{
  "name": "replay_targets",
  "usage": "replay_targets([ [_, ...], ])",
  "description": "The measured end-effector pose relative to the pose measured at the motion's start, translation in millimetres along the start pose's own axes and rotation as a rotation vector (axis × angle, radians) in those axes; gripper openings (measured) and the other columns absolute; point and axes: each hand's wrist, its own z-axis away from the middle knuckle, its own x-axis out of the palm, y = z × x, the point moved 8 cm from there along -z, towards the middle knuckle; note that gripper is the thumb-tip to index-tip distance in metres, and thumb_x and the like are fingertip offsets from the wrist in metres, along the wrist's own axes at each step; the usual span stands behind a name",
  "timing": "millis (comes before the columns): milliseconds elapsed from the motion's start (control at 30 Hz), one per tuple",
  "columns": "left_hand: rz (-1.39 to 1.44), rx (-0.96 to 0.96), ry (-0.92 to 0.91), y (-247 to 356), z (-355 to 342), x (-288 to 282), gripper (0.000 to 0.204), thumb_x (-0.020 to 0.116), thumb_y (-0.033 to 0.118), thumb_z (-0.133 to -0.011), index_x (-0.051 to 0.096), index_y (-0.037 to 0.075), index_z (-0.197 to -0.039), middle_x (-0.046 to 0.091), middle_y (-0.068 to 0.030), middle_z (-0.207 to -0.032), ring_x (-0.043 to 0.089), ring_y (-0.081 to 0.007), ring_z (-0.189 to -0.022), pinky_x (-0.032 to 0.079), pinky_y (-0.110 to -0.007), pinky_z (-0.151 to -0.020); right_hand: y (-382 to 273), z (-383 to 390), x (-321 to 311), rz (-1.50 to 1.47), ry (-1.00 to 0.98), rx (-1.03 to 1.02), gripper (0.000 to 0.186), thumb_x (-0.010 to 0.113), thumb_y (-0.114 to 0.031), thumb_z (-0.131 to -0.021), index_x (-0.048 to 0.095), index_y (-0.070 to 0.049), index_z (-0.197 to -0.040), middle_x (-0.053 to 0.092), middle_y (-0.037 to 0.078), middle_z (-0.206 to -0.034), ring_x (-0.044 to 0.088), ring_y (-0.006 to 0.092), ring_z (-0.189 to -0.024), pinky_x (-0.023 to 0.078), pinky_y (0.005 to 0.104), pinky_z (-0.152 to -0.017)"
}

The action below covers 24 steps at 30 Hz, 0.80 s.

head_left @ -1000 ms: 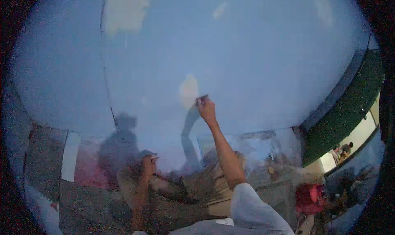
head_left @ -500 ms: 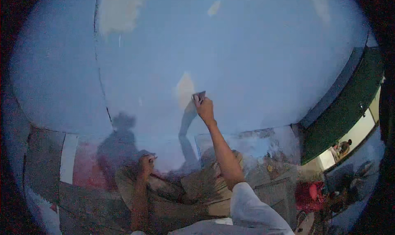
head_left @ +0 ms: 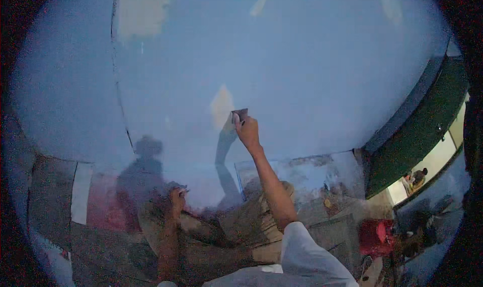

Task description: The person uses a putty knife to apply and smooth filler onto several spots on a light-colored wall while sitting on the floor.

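Note:
A blue wall [head_left: 302,86] fills most of the view, with pale cream patches on it. My right hand [head_left: 247,131] reaches up to it, the fingers closed on a small dark flat square piece [head_left: 240,115]. Whether that piece is a scraper blade or folded sandpaper I cannot tell. It is just right of the lower edge of a diamond-shaped cream patch [head_left: 222,106]. My left hand [head_left: 176,200] is low on the left, in shadow, with its fingers drawn together. Something pale shows at its fingertips, too dim to name.
Shadows of my head and arm fall on the wall. A larger cream patch [head_left: 143,10] is at the upper left. A dark green panel [head_left: 407,136] runs down the right side. Lower right sit a red container [head_left: 375,236] and, farther off, another person [head_left: 417,179] by a bright opening.
The view has shifted slightly, carrying the wall patches a little to the left. My right hand moves only slightly, and more of the dark piece's flat face shows. Both hands keep their grip.

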Motion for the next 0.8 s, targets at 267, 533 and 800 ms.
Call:
replay_targets([
  [267,-0.256,0.05,-0.133,-3.5,-4.9,14.9,0.01,0.063,0.008,-0.083,0.065,0.003,-0.091,0.059,-0.0047,-0.073,0.049,-0.0142,-0.055,0.04,-0.029,-0.047,23.0,21.6,5.9,0.184,-0.046,0.01,0.032,0.058,-0.028,-0.088,0.06,0.003,-0.082,0.061,0.024,-0.084,0.06,0.0391,-0.075,0.045,0.0509,-0.064],
  [533,-0.113,0.048,-0.158,17.8,5.4,-0.4,0.014,0.062,0.009,-0.084,0.064,0.003,-0.097,0.06,-0.006,-0.078,0.052,-0.0153,-0.061,0.043,-0.031,-0.05,-40.3,-31.2,-38.9,0.05,0.1,-0.049,0.033,0.056,-0.028,-0.09,0.063,0.002,-0.08,0.058,0.024,-0.064,0.057,0.0394,-0.058,0.045,0.0472,-0.057],
  [800,-0.123,0.035,-0.188,26.2,2.2,-4.2,0.017,0.063,0.007,-0.083,0.064,0.004,-0.1,0.061,-0.0075,-0.083,0.054,-0.017,-0.066,0.045,-0.033,-0.054,-2.0,-21.6,-11.7,0.122,0.138,-0.086,0.036,0.056,-0.027,-0.09,0.06,0.005,-0.074,0.056,0.023,-0.058,0.058,0.0406,-0.055,0.045,0.046,-0.053],
])
